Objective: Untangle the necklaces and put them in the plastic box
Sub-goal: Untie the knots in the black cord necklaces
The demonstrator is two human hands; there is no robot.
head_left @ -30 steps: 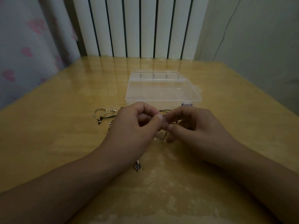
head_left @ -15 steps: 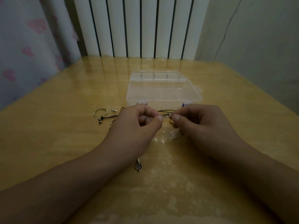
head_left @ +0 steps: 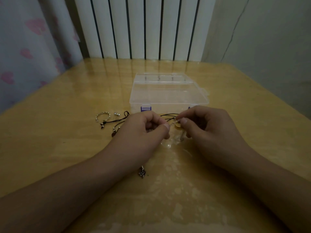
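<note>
Tangled necklaces on thin black cords (head_left: 117, 121) lie on the wooden table (head_left: 50, 140), in front of a clear plastic box (head_left: 168, 95) whose lid is down. My left hand (head_left: 144, 130) pinches a fine strand near the tangle's middle. My right hand (head_left: 207, 126) pinches a cord just above a small round gold pendant (head_left: 177, 125) that hangs between the two hands. A dark metal pendant (head_left: 142, 172) lies on the table below my left wrist. Much of the tangle is hidden under my hands.
A silver twisted ring-shaped piece (head_left: 103, 116) and a small silver bead (head_left: 116, 114) lie left of the cords. A radiator (head_left: 144, 27) stands behind the table, a curtain with pink hearts (head_left: 30, 39) at the left, a wall at the right.
My hands have drawn slightly apart, the right one moving right and toward the box. The gold pendant now shows between them.
</note>
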